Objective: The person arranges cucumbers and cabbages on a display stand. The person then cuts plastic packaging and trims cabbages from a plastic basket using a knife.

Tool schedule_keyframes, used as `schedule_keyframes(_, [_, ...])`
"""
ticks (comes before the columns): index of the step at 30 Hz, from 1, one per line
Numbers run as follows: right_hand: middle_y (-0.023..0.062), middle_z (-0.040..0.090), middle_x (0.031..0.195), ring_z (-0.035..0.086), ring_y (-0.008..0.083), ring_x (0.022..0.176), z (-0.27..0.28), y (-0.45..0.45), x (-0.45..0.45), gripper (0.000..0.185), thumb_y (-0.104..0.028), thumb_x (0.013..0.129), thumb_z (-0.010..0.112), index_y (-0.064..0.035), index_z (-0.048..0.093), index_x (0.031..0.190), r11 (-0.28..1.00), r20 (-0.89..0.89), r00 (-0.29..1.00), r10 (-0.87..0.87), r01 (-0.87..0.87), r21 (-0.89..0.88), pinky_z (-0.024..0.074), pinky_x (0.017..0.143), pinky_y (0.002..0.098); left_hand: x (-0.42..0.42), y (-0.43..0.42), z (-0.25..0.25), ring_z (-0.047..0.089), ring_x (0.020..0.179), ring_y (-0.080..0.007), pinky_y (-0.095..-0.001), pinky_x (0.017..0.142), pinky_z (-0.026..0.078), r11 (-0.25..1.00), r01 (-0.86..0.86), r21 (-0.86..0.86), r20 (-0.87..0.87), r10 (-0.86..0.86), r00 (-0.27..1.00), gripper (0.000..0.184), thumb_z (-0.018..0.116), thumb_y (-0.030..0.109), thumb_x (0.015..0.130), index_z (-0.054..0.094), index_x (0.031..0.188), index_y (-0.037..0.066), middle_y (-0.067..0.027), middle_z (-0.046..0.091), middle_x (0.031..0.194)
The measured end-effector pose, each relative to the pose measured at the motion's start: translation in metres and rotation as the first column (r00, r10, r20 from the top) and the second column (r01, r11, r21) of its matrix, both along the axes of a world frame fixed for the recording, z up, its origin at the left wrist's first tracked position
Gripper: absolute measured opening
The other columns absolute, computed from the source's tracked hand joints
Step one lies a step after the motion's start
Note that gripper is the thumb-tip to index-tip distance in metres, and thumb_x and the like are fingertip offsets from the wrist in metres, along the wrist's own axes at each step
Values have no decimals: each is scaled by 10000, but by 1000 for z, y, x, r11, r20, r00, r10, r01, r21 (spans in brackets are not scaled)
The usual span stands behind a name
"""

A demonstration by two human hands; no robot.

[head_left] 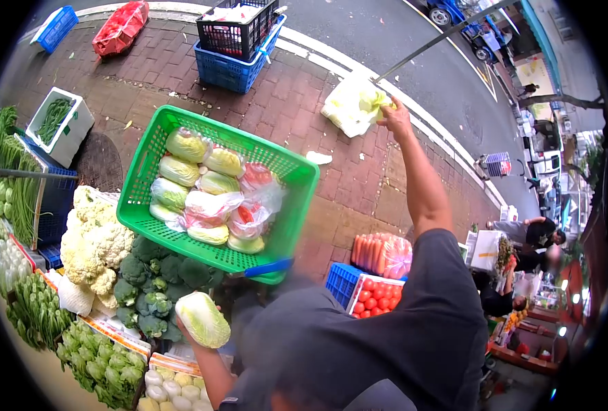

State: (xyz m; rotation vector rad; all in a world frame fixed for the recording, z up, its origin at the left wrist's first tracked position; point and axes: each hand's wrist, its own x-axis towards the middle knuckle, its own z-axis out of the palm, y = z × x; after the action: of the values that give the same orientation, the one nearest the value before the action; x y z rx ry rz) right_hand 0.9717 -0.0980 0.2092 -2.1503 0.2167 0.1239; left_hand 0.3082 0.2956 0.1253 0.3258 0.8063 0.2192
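Observation:
My left hand (198,335) is wrapped round a napa cabbage (203,320) beside the broccoli (153,284). My right arm is stretched out toward the road, and my right hand (396,118) has its fingers at a pale green cabbage leaf (372,101). Behind that leaf, a white plastic bag (347,109) is seen against the brick pavement; whether leaf and bag touch is unclear. Between my arms stands a green plastic basket (298,171) with several napa cabbages (218,183), some wrapped in clear or printed bags.
Cauliflower (95,233) and leafy greens (105,359) fill the stall at left. Bagged carrots (381,255) and tomatoes (378,296) sit near my right side. Stacked crates (232,65) stand by the kerb. A metal pole (441,40) crosses above the bag. People (544,233) are farther right.

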Motion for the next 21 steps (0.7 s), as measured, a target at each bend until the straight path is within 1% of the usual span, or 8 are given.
schedule_keyframes(3, [201,700,1113,742,229,799,-37,-4,22,686,-166,929,646,-6,360,1532,999,117,993,-10,6,35,553,625,273,3,-4,10,697,918,-442,-554,720,609,998,-62,-8,-25,62,998,946,567,753,842,405,1488,82,-195,651,1213])
schedule_keyframes(6, [191,668,1200,747,221,811,-71,45,-46,598,-171,945,619,28,440,1480,990,-55,996,71,-63,126,542,668,288,-5,-7,13,695,931,-444,-554,727,607,994,-83,73,-83,89,993,930,537,762,851,429,1476,83,-202,652,1212])
schedule_keyframes(10, [124,713,943,722,185,748,-181,56,-156,393,-184,971,600,88,612,1255,949,-84,945,316,-317,12,543,635,290,-15,-13,13,699,934,-430,-532,738,608,988,-118,105,-114,129,985,878,431,767,883,517,1408,68,-221,670,1173])
schedule_keyframes(12, [118,712,923,712,175,730,-173,61,-196,352,-174,979,595,78,630,1222,958,-164,944,288,-286,37,548,643,294,-33,-16,0,702,925,-425,-528,744,608,985,-170,-27,4,170,985,850,414,742,899,536,1389,58,-225,673,1171])
schedule_keyframes(15, [101,697,902,687,166,706,-121,77,-214,283,-153,990,587,56,660,1166,920,53,919,392,-391,-29,549,654,303,-47,-17,-2,692,1062,-353,-539,903,583,953,-300,45,39,299,954,618,478,479,974,565,1341,-10,-190,676,1234])
schedule_keyframes(16, [105,696,934,687,171,745,-133,75,-203,292,-168,997,593,51,661,1178,907,147,907,395,-411,94,545,672,301,-56,-16,-12,687,1093,-339,-536,938,570,962,-274,-14,83,274,958,632,511,493,966,561,1351,-6,-186,664,1269])
schedule_keyframes(18, [108,696,1028,673,175,794,-70,114,-208,338,-203,1005,596,31,637,1245,870,131,861,492,-487,-70,525,738,274,-53,-17,15,679,1117,-345,-542,960,558,927,-337,-164,155,362,919,642,609,500,944,558,1374,25,-182,652,1300])
schedule_keyframes(21, [111,699,1061,682,182,859,-42,186,-238,383,-255,1016,600,23,612,1278,732,67,758,649,-646,216,521,799,306,-82,-22,-16,681,1105,-329,-494,964,556,914,-404,-23,37,405,914,652,703,425,916,524,1403,31,-159,654,1288])
